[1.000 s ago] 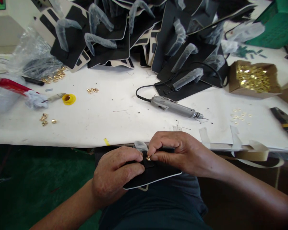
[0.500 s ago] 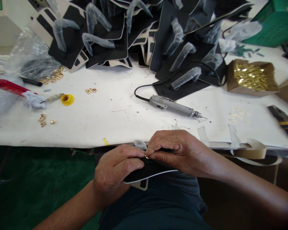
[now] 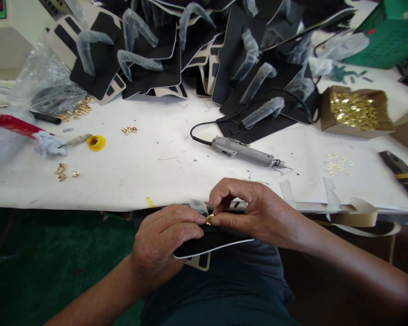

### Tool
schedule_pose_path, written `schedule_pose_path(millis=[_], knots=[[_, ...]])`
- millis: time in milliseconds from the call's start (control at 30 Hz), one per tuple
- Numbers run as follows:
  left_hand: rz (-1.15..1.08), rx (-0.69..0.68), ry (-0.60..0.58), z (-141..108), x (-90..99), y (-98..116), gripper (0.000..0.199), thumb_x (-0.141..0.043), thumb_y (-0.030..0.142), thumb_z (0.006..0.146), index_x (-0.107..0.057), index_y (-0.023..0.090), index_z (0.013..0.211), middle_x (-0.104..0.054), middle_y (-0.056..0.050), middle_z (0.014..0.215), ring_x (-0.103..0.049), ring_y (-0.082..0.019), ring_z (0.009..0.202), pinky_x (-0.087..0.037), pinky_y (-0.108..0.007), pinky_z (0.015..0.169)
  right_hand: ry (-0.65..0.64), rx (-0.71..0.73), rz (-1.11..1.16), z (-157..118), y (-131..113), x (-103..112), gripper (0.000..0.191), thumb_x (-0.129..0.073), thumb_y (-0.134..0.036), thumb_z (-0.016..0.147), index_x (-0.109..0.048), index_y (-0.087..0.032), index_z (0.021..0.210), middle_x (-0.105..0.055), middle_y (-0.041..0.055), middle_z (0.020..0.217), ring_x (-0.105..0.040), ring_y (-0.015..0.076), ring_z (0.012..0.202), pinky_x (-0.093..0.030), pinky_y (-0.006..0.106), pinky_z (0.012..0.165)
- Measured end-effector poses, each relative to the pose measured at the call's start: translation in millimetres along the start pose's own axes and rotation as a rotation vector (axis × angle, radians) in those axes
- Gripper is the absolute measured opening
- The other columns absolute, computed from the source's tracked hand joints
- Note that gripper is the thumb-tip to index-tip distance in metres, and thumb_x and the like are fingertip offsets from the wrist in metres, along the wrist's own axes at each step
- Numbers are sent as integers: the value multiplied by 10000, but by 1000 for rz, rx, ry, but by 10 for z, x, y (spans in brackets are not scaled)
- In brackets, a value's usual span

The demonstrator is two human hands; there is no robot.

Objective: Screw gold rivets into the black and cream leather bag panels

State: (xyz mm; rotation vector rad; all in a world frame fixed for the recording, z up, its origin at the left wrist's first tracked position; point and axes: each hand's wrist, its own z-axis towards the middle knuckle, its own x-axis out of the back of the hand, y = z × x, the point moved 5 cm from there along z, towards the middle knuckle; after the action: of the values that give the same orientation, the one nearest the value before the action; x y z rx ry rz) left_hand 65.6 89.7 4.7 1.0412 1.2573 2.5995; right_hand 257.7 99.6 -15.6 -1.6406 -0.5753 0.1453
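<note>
So my left hand (image 3: 168, 235) has this flat black panel (image 3: 214, 242) gripped over my lap, by the table's (image 3: 139, 154) near edge. My right hand (image 3: 258, 213) is pinching a shiny, curvy gold metal fitting (image 3: 209, 219) between thumb and finger, right over the panel. Crinkly translucent plastic wrap (image 3: 198, 207) sits just behind.

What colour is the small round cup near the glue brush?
Yellow: the small round cup shows best in the head view, left of the power tool.
</note>
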Motion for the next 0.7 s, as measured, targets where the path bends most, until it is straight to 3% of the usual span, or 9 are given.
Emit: schedule_pose_path(millis=[100,233,400,500,600,700], knots=[[-17,17,7,11,6,-1,168,-693,-11,866,-694,148,919,-797,-105,986,-772,-189,904,-647,-309,790,52,102,-61,-23,-37,5,102,-794,-229,901,-700,-192,886,-698,25,939,-655,135,820,-521,256,748],[-54,39,13,6,9,-16,188,-694,-13,866,-694,160,942,-794,-92,981,-767,-185,904,-646,-313,791,9,142,-67,-47,-62,-35,83,-729,-214,956,-743,-201,875,-727,23,882,-670,139,805,-514,258,748],[-75,45,19,-9,16,-51,228,-718,-30,846,-693,162,966,-794,-93,991,-765,-187,923,-640,-315,811,-129,59,8,-67,-90,21,170,-629,-243,1019,-791,-208,1058,-770,38,984,-704,155,888,-530,264,828],[-62,42,25,6,28,-49,223,-725,-31,843,-691,158,955,-793,-89,985,-765,-179,911,-633,-297,805,-192,43,74,-117,-107,34,292,-754,-414,943,-776,-214,1155,-767,44,1067,-712,188,965,-544,277,857],[-51,51,31,31,37,-37,204,-744,-20,838,-693,146,945,-791,-89,972,-762,-173,903,-625,-286,807,-94,24,9,-176,-73,-15,511,-935,-445,742,-751,-239,1172,-762,18,1092,-713,195,988,-550,268,843],[-47,74,36,48,38,-25,205,-752,-15,834,-695,150,942,-793,-79,968,-762,-171,907,-624,-281,816,63,72,-97,-226,-40,-108,352,-864,-274,849,-732,-240,1173,-763,2,1058,-717,153,950,-545,248,830]])
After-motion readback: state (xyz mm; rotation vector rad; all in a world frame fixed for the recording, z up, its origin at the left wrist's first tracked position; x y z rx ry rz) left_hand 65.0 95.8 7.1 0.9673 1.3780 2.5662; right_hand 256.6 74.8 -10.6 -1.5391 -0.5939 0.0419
